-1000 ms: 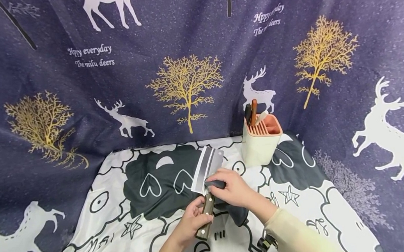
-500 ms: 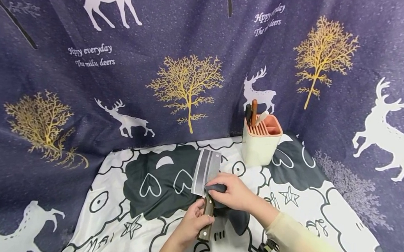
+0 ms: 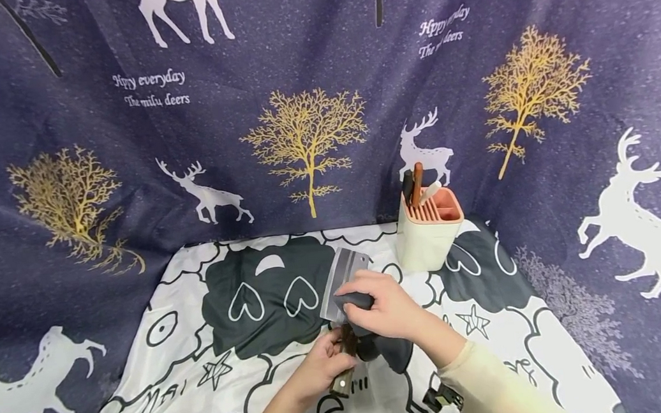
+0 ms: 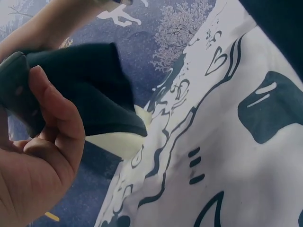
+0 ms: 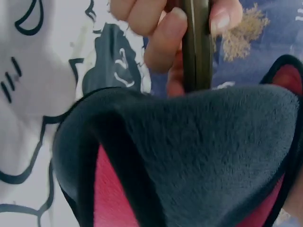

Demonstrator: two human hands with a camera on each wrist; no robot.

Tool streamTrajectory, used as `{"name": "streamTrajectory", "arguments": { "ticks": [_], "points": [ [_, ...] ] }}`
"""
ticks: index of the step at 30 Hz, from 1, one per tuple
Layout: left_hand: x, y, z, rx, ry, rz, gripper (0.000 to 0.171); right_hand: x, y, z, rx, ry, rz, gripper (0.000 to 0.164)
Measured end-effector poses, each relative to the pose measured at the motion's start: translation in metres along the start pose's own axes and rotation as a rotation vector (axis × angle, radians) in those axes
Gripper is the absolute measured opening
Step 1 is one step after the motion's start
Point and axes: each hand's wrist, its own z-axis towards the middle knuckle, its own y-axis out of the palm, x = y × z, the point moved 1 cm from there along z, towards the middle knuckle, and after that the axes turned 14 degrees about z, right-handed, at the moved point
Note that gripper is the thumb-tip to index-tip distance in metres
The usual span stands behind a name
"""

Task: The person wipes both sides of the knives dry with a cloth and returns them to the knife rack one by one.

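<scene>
My left hand [image 3: 321, 364] grips the dark brown, riveted handle [image 3: 343, 381] of a cleaver, whose broad steel blade [image 3: 340, 281] points away from me and tilts. In my right hand [image 3: 386, 302] is a folded dark grey cloth [image 3: 395, 352], pinched over the blade near the handle. Part of the blade is hidden behind that hand. The right wrist view shows the cloth's plush grey face [image 5: 203, 142] and pink reverse [image 5: 113, 194], overlapping the end of the handle. Seen from the left wrist, the cloth [image 4: 90, 90] hangs just beyond my curled left fingers [image 4: 61, 113].
Behind and right of the cleaver stands a cream knife block [image 3: 425, 244] with a coral slotted top. Black, brown and white handles [image 3: 430, 192] stick up from it. A black-and-white patterned cloth [image 3: 163, 372] covers the table, and a navy deer-print curtain [image 3: 308, 54] hangs behind.
The cleaver has shifted slightly to the right and its blade has turned, looking narrower. My left hand moved right with it. My right hand with the cloth covers more of the blade.
</scene>
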Motion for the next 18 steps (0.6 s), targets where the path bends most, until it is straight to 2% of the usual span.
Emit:
{"name": "streamTrajectory", "arguments": {
  "ticks": [6, 9, 12, 15, 18],
  "points": [
    [0.005, 0.003, 0.002, -0.015, -0.005, 0.036, 0.067, 0.001, 0.018, 0.008, -0.047, -0.138, -0.241, 0.023],
    [0.006, 0.003, 0.002, -0.033, 0.013, 0.048, 0.072, 0.007, 0.026, 0.007, -0.052, -0.155, -0.323, 0.024],
    [0.007, 0.004, 0.001, -0.037, 0.021, 0.06, 0.071, 0.013, 0.031, 0.004, -0.048, -0.13, -0.341, 0.026],
    [0.007, 0.004, -0.001, -0.04, 0.022, 0.058, 0.07, 0.016, 0.032, 0.003, -0.054, -0.11, -0.305, 0.028],
    [0.007, 0.003, -0.003, -0.05, 0.024, 0.051, 0.069, 0.018, 0.033, 0.004, -0.062, -0.127, -0.273, 0.027]
  ]
}}
